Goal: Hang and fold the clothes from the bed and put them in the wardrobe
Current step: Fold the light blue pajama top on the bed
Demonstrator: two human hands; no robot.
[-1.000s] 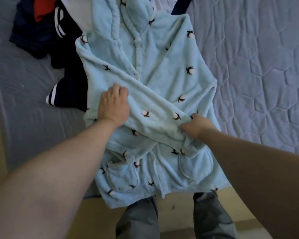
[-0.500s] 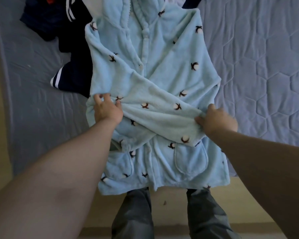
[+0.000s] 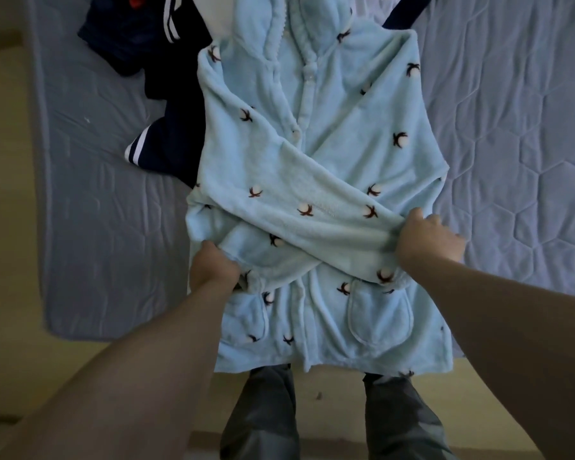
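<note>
Logged from my remote seat, as the head camera gives it. Robe [image 3: 316,94]: pale blue fleece with a small brown-and-white flower print, front up on the bed [image 3: 512,127], hem hanging over the near edge, both sleeves folded across the body and crossing between the two hands. Left hand [image 3: 213,267]: fingers curled into the robe's side edge, gripping the fabric where the lower sleeve ends. Right hand [image 3: 429,239]: thumb on top, fingers curled, gripping the end of the upper sleeve [image 3: 312,207] at the robe's opposite edge. Pocket [image 3: 379,313]: just nearer me than the right hand; a second one sits nearer than the left hand. Navy clothes [image 3: 180,151] with white stripes: beyond the left hand, partly under the robe. Grey trouser legs [image 3: 263,410]: under the hem, between my forearms.
</note>
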